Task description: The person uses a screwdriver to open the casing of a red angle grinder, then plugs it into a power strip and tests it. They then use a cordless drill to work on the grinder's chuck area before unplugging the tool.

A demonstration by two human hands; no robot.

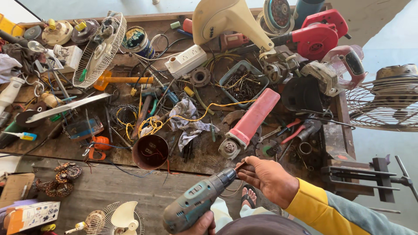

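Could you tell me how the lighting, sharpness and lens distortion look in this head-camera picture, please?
Head view: bright, even daylight with soft, short shadows under the clutter on the workbench; the floor at the top right looks washed out; the wide lens bends the bench edges; the cordless drill and both hands, left and right, look sharp, with no obvious motion blur; small parts in the grey tray are too fine to tell apart.

One head camera, looking steeply down

The single view comes from the person's head and faces down over a crowded wooden workbench (204, 156). The hands and a drill (198, 202) sit close at the bottom edge. The far side of the bench lies at the top, the floor at right.
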